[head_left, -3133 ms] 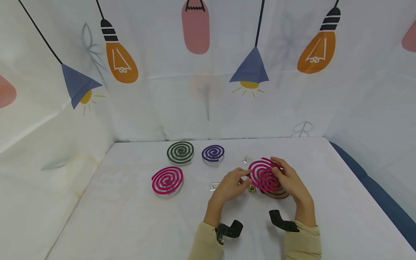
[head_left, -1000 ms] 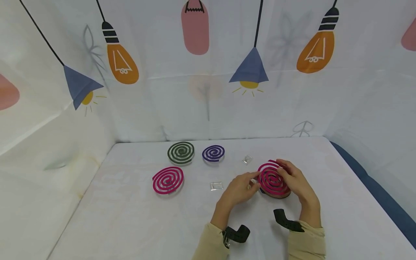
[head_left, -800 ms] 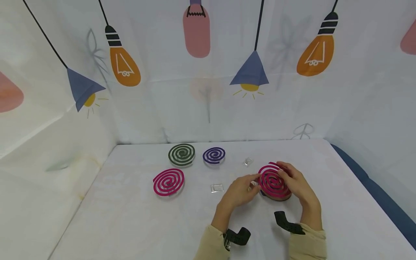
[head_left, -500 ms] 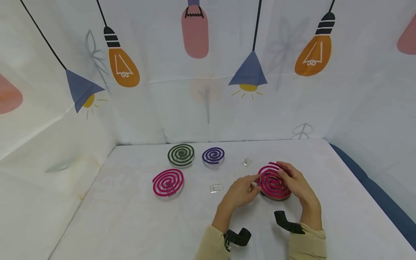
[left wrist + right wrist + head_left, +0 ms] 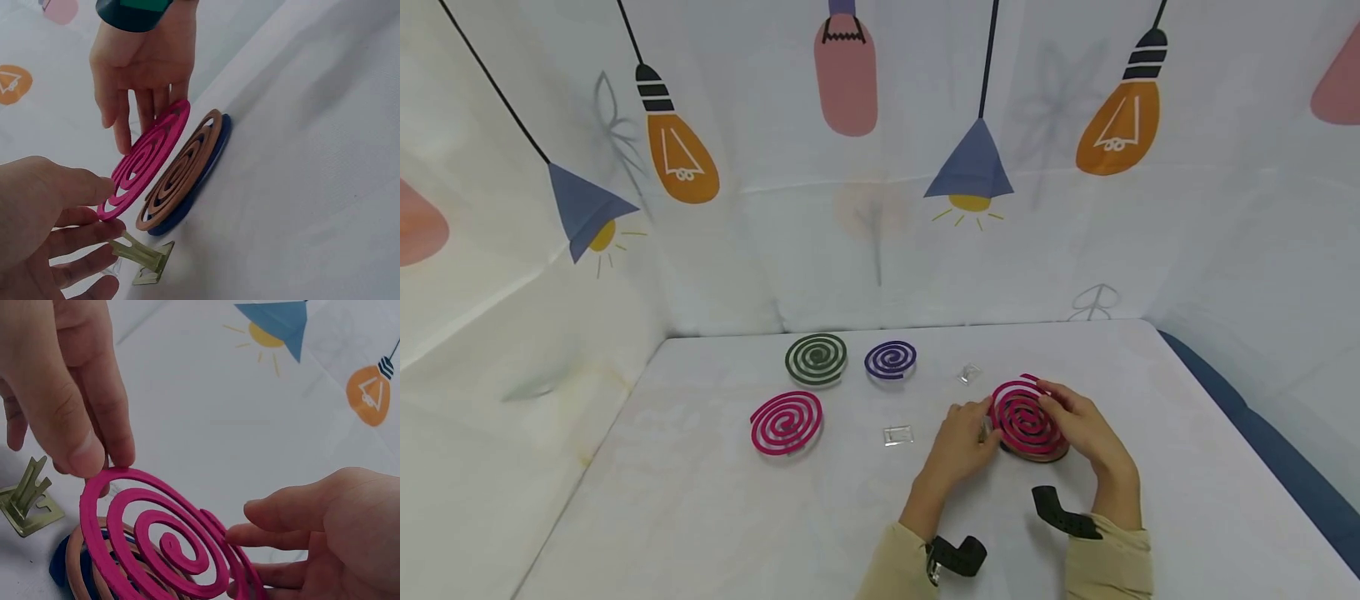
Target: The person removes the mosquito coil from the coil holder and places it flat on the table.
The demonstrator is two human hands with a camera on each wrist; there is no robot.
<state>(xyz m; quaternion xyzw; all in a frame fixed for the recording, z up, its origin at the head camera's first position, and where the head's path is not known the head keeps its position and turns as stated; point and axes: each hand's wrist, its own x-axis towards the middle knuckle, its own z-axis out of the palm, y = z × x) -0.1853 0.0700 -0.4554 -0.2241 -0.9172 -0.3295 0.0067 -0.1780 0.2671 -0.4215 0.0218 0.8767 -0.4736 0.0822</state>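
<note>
In the head view a pink mosquito coil (image 5: pixel 1022 417) is held between both hands, just above a stack of coils. My left hand (image 5: pixel 958 442) pinches its left edge between thumb and fingers. My right hand (image 5: pixel 1086 429) grips the opposite edge. The left wrist view shows a gap between the pink coil (image 5: pixel 147 164) and the brown coil (image 5: pixel 181 175), which lies on a dark blue coil (image 5: pixel 222 140). Beside the stack, near my left fingers, stands a gold-coloured metal coil stand (image 5: pixel 31 503) with upright prongs.
Further left lie another pink coil (image 5: pixel 786 423), a green coil (image 5: pixel 816 359) and a purple coil (image 5: pixel 891 360). Two small silvery metal stands, one nearer (image 5: pixel 898 435) and one farther back (image 5: pixel 969 373), lie on the white table (image 5: pixel 700 517). A patterned cloth (image 5: pixel 775 233) hangs behind.
Since the earliest frame, both hands have brought the pink coil rightward over the brown one. In the last half second the coil barely shifts, while my left index finger draws in.
</note>
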